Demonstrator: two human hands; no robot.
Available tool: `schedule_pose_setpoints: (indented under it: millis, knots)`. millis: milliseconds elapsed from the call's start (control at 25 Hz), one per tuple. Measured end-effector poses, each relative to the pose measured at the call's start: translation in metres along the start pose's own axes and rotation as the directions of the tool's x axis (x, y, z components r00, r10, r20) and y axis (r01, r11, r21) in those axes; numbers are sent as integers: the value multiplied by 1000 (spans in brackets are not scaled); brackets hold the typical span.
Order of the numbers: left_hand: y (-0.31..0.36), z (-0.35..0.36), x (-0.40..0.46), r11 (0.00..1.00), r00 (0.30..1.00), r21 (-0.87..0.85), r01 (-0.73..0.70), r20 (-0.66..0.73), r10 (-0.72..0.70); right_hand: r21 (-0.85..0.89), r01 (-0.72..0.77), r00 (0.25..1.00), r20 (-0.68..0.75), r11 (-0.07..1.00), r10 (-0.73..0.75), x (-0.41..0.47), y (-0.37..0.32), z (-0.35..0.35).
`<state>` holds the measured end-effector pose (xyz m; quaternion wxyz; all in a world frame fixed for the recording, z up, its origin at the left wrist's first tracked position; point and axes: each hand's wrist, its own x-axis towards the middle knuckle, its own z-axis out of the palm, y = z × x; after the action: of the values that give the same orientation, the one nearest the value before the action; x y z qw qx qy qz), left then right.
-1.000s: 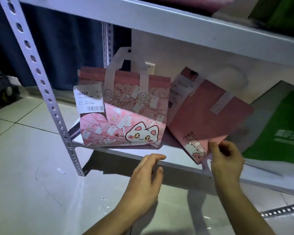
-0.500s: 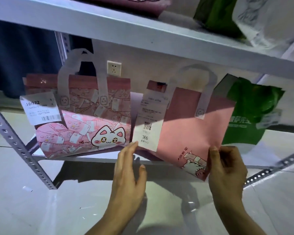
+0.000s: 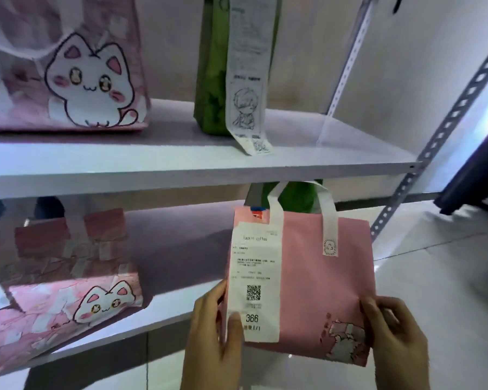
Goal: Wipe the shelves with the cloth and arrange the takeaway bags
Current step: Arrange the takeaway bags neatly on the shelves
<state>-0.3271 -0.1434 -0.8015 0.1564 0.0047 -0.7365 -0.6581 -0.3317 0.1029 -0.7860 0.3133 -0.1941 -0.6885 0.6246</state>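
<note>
In front of the lower shelf (image 3: 164,313), near its right end, the left hand (image 3: 213,333) and right hand (image 3: 392,336) pinch the bottom corners of an upright plain pink bag (image 3: 321,282), thumbs on its front, a receipt (image 3: 255,280) taped on its left side. A cat-print bag (image 3: 62,299) leans on that shelf's left part. Behind, on the upper shelf (image 3: 335,153), stand a larger cat bag (image 3: 76,77) and a green bag (image 3: 212,74).

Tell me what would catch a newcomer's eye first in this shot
Front and centre, the plain pink bag with a long white receipt is held upright by the left hand and right hand in front of the lower shelf. On the upper shelf, at left, a big cartoon cat bag stands beside a green bag.
</note>
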Motion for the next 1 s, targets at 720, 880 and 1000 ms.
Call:
schedule_pose_setpoints:
  millis: [720, 880, 1000]
  knots:
    - [233, 91, 114, 887, 862, -67, -457, 213, 460, 242, 278, 936, -284, 930, -207, 162, -206, -24]
    - [242, 94, 141, 880, 866, -40, -472, 162, 472, 262, 291, 944, -236, 920, -231, 202, -216, 10]
    - [233, 104, 159, 907, 900, 3, -421, 125, 417, 248, 284, 954, -172, 926, -247, 223, -206, 39]
